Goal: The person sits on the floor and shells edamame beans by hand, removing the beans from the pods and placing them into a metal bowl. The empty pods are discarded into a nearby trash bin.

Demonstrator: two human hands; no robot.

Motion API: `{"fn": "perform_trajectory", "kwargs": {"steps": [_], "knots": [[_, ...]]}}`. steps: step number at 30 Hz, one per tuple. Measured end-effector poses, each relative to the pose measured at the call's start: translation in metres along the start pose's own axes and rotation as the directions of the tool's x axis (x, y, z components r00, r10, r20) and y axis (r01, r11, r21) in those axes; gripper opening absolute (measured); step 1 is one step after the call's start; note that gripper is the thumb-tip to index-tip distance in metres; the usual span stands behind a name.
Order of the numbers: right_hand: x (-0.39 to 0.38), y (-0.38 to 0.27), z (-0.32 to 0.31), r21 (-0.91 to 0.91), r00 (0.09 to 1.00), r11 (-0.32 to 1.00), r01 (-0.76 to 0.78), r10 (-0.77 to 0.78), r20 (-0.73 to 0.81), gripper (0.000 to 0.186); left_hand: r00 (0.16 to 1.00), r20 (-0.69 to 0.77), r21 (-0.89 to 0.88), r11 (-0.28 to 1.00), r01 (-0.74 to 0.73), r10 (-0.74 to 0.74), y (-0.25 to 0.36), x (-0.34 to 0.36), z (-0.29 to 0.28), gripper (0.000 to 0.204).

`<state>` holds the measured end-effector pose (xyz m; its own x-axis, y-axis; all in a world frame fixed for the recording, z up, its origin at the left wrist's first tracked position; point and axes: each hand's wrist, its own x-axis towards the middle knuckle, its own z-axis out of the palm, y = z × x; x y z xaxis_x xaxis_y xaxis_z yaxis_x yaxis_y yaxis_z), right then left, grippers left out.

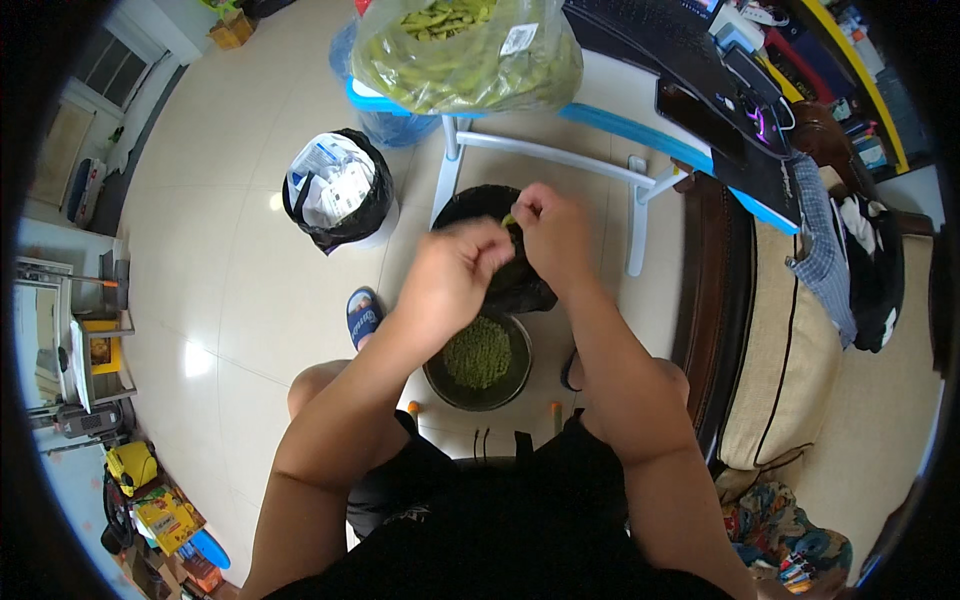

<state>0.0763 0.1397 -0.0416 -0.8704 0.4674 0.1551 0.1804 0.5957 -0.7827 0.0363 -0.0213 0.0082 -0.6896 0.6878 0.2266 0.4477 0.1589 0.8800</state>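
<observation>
Both my hands are raised close together over a black-bagged bin [470, 203]. Between finger and thumb, my right hand [558, 240] pinches a green bean pod [509, 220], only a bit of which shows. My left hand [450, 268] is right beside it with its fingers curled closed; motion blurs them, and what they hold is hidden. Below the hands, between my feet, a round metal bowl [431, 382] contains many shelled green beans [478, 352]. A clear plastic bag [500, 75] full of green pods sits on the table ahead, its mouth open.
The white table [620, 88] has blue edging and pale metal legs; a laptop [640, 35] and a phone [700, 115] lie on it. A lined waste bin [340, 190] stands left. At the right is a brown sofa [775, 360] with clothes. My slippered foot [364, 315] is beside the bowl.
</observation>
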Motion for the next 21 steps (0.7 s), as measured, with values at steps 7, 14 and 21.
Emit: {"fn": "perform_trajectory", "kwargs": {"steps": [7,14,21], "knots": [[0.007,-0.025,-0.010,0.025,0.993,0.999,0.025,-0.022,-0.115,0.009,0.804,0.534,0.514,0.856,-0.064,-0.260,-0.045,-0.050,0.027,0.016],[0.083,-0.129,-0.053,-0.135,0.870,0.890,0.435,-0.454,-0.192,0.011,0.600,0.653,0.627,0.774,-0.088,-0.461,-0.068,-0.078,0.039,0.015],[0.220,-0.136,-0.014,-0.521,0.880,0.723,0.454,-0.457,0.134,0.017,0.616,0.716,0.537,0.823,-0.187,-0.328,-0.054,-0.066,0.038,0.017]]}}
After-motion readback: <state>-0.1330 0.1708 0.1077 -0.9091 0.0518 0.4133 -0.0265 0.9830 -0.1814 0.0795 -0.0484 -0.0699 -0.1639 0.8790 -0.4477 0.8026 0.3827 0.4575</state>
